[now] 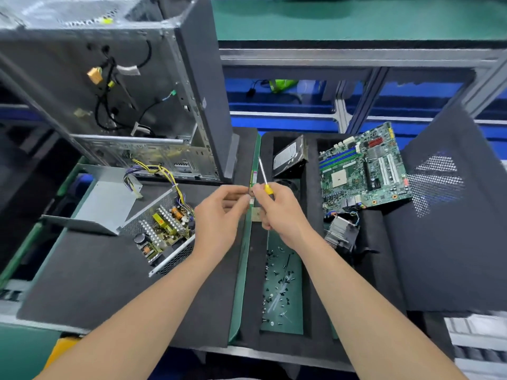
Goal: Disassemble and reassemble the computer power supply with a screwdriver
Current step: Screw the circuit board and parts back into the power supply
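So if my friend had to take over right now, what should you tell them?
Right hand: grips the yellow-handled screwdriver, tip pointing up.
Left hand: fingertips pinched together right against the right hand's; whether they hold a screw is too small to tell.
Power supply: on the left mat, open, its insides showing; its metal cover is off, beside it.
Screws: loose in the green-bottomed slot near the right arm.
Done: opened up.
Left: cover back on, screws back in.

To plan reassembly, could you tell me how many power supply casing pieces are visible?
2: the grey cover at the mat's left, and the open base with its circuit board just right of it. Others may be hidden.
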Motion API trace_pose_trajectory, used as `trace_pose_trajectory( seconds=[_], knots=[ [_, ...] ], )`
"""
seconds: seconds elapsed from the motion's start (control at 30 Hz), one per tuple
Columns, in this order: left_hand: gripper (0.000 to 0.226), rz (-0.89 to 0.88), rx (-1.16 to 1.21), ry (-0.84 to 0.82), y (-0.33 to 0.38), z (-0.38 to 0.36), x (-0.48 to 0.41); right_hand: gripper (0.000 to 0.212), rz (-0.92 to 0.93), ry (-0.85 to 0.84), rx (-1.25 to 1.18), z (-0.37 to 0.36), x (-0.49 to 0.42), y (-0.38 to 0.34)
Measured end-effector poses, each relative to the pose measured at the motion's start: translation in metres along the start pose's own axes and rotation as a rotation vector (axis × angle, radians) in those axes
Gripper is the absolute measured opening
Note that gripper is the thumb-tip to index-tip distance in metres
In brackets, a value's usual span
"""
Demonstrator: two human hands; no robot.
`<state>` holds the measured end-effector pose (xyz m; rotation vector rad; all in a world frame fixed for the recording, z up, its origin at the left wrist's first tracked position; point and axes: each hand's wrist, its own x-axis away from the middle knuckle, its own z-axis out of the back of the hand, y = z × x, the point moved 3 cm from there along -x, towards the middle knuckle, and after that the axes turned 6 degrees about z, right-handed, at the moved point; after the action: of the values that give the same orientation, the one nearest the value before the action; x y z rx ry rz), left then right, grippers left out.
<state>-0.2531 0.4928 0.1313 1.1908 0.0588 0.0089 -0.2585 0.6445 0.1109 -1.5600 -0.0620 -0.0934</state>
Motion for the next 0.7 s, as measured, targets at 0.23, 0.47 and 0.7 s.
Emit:
trace_pose_trajectory(
  seconds=[0.23, 0.47, 0.7],
  knots=[
    [0.011, -0.278, -0.185, 0.064, 0.013, 0.048, 0.001, 0.034, -0.003, -0.08, -0.118, -0.038, 0.011, -0.021],
    [0.003, -0.227, -0.171, 0.022, -0.001, 0.099, -0.017, 0.03, 0.056, -0.233, 0.071, -0.069, 0.008, -0.04],
    [0.004, 0.05, 0.347, -0.261, -0.027, 0.129, -0.039, 0.013, 0.208, -0.315, 0.341, -0.08, 0.008, -0.052]
  ],
)
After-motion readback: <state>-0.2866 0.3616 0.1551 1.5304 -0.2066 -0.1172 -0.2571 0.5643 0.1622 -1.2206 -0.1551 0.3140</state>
